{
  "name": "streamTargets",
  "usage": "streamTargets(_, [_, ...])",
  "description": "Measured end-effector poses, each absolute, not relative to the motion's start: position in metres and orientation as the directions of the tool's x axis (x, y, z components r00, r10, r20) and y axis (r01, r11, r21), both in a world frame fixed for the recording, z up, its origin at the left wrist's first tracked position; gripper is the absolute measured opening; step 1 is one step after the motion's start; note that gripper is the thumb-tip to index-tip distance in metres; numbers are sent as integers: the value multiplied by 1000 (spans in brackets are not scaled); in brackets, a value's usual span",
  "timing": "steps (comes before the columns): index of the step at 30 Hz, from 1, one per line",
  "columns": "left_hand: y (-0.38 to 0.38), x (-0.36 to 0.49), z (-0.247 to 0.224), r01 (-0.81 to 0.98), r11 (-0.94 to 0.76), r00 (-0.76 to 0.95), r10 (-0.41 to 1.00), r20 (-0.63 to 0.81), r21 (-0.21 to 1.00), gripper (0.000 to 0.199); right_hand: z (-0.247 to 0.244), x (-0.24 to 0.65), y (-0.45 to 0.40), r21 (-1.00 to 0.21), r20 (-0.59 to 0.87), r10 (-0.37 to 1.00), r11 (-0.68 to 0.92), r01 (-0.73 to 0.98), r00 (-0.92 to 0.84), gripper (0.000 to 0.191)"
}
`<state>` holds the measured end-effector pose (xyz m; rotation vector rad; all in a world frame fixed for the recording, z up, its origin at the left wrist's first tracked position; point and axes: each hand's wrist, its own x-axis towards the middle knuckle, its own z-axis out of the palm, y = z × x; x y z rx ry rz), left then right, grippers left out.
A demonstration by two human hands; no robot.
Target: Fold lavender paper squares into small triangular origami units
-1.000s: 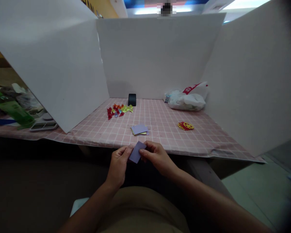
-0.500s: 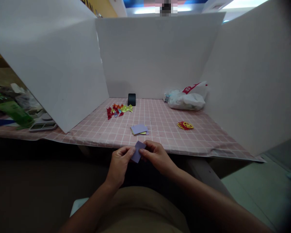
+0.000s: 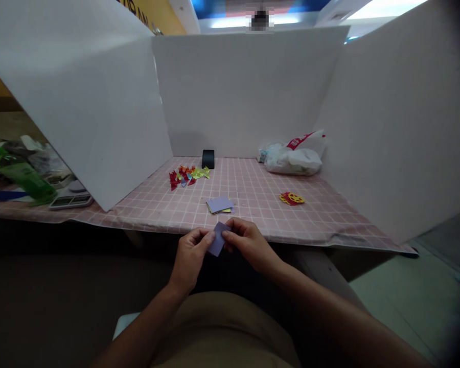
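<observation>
A small purple sheet of paper (image 3: 218,240) is pinched between my two hands, just off the table's front edge. My left hand (image 3: 189,255) grips its left corner between thumb and fingers. On the right side, my right hand (image 3: 251,245) holds the opposite corner, thumb on top. Just beyond the hands lies a stack of square paper (image 3: 220,205), purple on top with yellow showing beneath. Farther back on the left is a cluster of small folded paper pieces (image 3: 186,175), in red, orange, yellow and blue.
White panels (image 3: 249,97) enclose the pink checked tabletop (image 3: 249,220) on three sides. A black object (image 3: 208,159) stands at the back, with a white plastic bag (image 3: 297,159) to its right. Red and yellow cutout pieces (image 3: 292,198) lie at right; a green bottle (image 3: 25,176) is outside the left panel.
Both hands still hold the purple paper in almost the same spot. My right hand has shifted very slightly upward, and the camera view has tilted a little.
</observation>
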<state>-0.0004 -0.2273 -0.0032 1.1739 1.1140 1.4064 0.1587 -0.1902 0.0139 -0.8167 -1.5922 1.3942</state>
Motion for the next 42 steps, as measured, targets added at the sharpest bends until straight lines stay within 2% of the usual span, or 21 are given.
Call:
streamTargets(8, [-222, -4, -5, -158, -136, -53, 990, 129, 978, 21, 11, 157, -183, -978, 211, 874, 193, -85, -438, 13])
streamTargets(18, [-222, -13, -9, -93, -152, -43, 988, 149, 984, 22, 14, 151, -185, -983, 183, 894, 165, -81, -410, 14])
streamTargets(27, [-216, -6, -4, -75, -176, -36, 984, 174, 981, 23, 25, 162, -184, -973, 191, 888, 228, 38, -419, 14])
streamTargets(32, [-219, -4, -7, -51, -179, 16, 983, 180, 982, 22, 14, 160, -184, -973, 224, 888, 230, -33, -402, 15])
streamTargets(38, [-220, -4, -10, -45, -144, -76, 987, 141, 988, 21, 7, 162, -183, -980, 197, 871, 183, -76, -450, 15])
streamTargets(42, [-222, -2, -11, -115, -105, -55, 994, 99, 988, 21, 8, 164, -183, -982, 189, 874, 163, -96, -447, 15])
